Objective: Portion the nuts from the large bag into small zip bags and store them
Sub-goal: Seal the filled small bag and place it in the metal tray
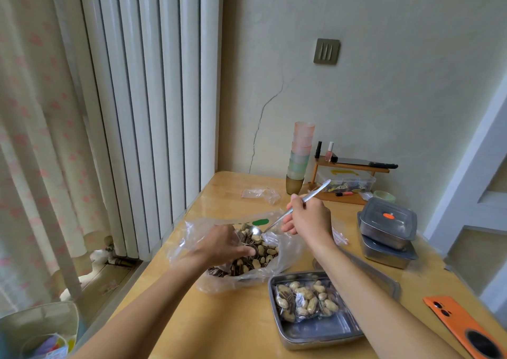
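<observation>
Steel spoon (275, 222) pinched in right grip (310, 216), left grip (222, 244) clutching rim of large bag (286, 251).

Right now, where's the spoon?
In the head view, mid-table: the right hand grips the spoon by its handle, and its bowl dips into the open large bag, just right of the left hand.
</observation>
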`<state>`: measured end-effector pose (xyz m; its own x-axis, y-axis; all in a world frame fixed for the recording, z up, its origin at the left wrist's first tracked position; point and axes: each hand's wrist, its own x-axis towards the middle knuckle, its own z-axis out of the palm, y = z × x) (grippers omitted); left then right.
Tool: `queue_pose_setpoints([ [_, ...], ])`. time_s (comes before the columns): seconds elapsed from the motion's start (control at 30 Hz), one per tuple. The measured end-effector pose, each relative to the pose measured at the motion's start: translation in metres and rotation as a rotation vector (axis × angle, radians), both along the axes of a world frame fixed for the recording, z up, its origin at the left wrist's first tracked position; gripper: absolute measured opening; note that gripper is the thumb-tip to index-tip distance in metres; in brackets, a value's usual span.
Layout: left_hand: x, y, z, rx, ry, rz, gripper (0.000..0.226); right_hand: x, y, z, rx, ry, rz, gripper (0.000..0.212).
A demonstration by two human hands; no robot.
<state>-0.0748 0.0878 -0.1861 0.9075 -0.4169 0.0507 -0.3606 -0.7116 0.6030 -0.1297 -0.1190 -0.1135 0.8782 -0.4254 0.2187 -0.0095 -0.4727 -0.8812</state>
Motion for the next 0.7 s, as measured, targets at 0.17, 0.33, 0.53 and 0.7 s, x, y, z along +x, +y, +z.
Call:
queue_pose_setpoints([
  [0.17, 0.002, -0.003, -0.002, 0.091, -0.017, -0.031, 0.070, 0.003, 0.004, 0.007, -0.146, -0.081, 0.083, 0.038],
  [0.33, 0.008, -0.007, -0.008, -0.012, 0.000, 0.016, 0.043, 0.006, 0.007, 0.013, -0.280, -0.135, 0.123, 0.038],
  [0.53, 0.010, -0.010, -0.011, -0.147, 0.092, 0.059, 0.038, -0.003, 0.012, 0.018, -0.435, -0.208, 0.258, 0.042],
  [0.7, 0.009, -0.017, -0.014, -0.234, 0.097, 0.087, 0.041, -0.007, 0.021, 0.020, -0.656, -0.369, 0.372, 0.029],
])
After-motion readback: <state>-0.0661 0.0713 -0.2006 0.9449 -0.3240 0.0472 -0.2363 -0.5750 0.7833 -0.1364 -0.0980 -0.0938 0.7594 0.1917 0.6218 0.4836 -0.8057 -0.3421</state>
